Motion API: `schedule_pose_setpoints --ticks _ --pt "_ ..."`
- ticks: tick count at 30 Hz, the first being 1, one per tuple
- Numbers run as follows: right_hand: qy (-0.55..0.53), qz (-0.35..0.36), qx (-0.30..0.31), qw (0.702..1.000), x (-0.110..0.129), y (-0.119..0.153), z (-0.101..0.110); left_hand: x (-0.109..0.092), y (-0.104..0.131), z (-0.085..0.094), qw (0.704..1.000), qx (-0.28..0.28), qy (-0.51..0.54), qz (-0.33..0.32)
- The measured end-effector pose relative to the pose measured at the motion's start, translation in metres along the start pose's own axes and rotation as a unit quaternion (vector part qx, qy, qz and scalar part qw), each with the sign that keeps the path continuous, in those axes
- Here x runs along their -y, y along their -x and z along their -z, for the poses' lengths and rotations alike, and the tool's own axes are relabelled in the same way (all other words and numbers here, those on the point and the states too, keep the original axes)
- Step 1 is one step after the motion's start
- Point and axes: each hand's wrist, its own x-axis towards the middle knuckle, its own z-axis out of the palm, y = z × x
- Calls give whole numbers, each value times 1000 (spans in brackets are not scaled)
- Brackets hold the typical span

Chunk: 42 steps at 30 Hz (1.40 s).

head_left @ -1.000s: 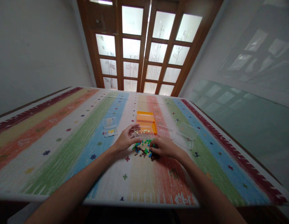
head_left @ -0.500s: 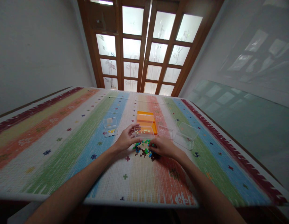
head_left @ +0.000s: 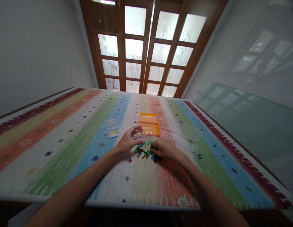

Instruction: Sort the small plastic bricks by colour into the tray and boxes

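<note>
A loose pile of small building bricks (head_left: pixel 143 153) in green, blue and brown lies on the cloth between my hands. Behind it, a clear plastic box (head_left: pixel 151 136) has several pale yellow pieces in it. My left hand (head_left: pixel 127 139) curves around the left side of this box, thumb toward the pile and fingers at its rim. At the pile's right edge, my right hand (head_left: pixel 164 148) is bent down with its fingertips pinched together among the bricks. Whatever the fingertips hold is hidden or too small to name.
An orange case (head_left: pixel 158 128) lies open behind the clear box. To the left stands a small open clear box (head_left: pixel 112 135) with yellow pieces. Clear trays (head_left: pixel 168 134) and a larger open clear container (head_left: pixel 187 143) are to the right. A striped cloth (head_left: pixel 84 164) covers the table.
The hands and boxes keep nearly the same places. My right fingertips shift only slightly at the pile, and the view tilts a little.
</note>
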Motion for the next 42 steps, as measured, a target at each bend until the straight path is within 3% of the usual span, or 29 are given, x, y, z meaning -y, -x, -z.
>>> schedule_pose_setpoints --ticks 14,23,33,38,42 --pt "36 -11 26 999 4 3 2 -2 1 -1 1000 -3 0 1" --pt "7 -17 7 1000 0 8 -3 -1 -2 0 1000 -6 10 -1" --pt "-127 79 -75 986 -11 16 30 -2 0 0 1000 -3 12 4" --pt "-94 58 -106 988 -18 0 43 -5 2 -5 1000 -1 21 19" --pt "-47 22 -87 995 -18 -15 44 -6 4 -7 999 3 23 25"
